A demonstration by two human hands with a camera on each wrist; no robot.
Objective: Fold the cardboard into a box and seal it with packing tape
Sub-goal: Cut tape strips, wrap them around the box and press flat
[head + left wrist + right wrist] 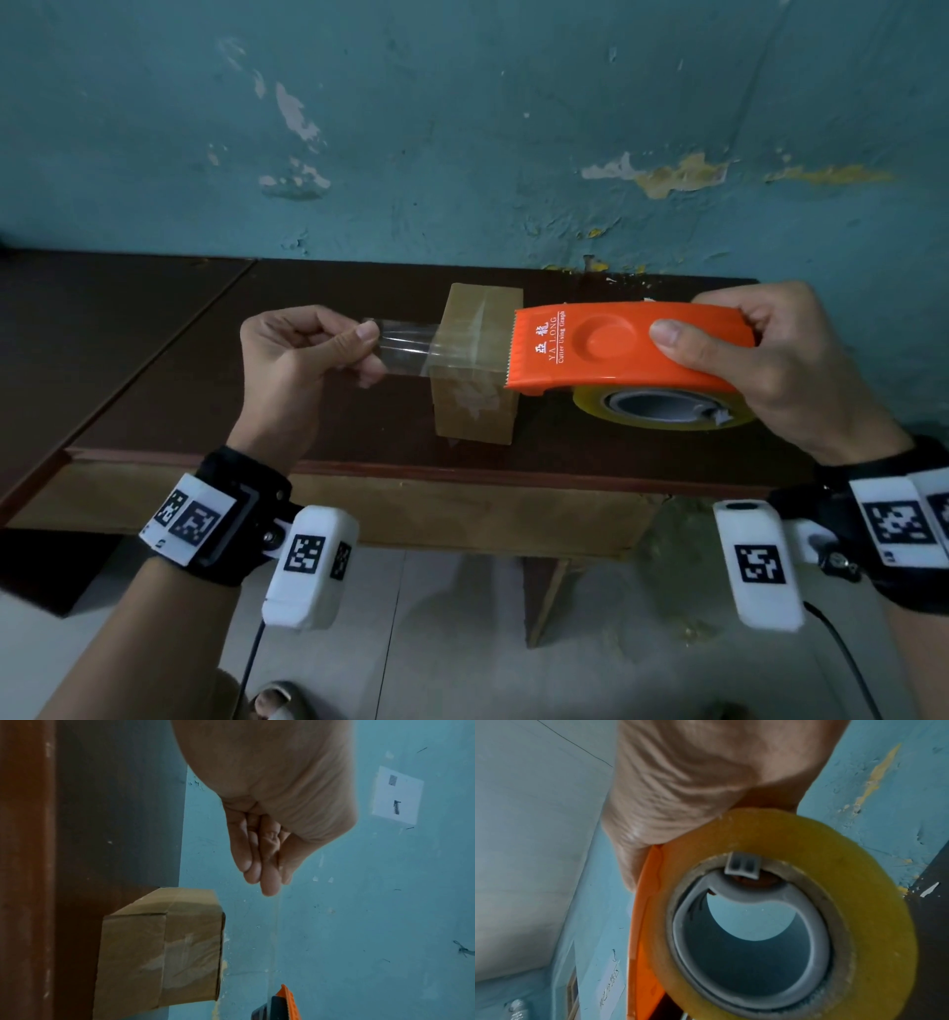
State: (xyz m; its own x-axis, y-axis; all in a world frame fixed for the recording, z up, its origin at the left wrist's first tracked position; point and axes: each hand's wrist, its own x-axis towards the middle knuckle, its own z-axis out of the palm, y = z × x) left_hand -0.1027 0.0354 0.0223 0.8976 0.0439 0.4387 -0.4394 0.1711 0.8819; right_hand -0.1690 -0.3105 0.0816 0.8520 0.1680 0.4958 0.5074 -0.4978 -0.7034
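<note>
So the box (pixel 475 367) is already folded up and sitting on the dark surface (pixel 205 360) near the wall, with clear tape showing on its top and front face, so most of the job looks done. Right now the left hand (pixel 292 360) fingers pinch the free end of a fresh tape strip (pixel 405 349) pulled from the orange dispenser (pixel 616 344), which the right hand (pixel 780 360) grips around its body. I'd guess what's left is laying that strip down and cutting it.
</note>
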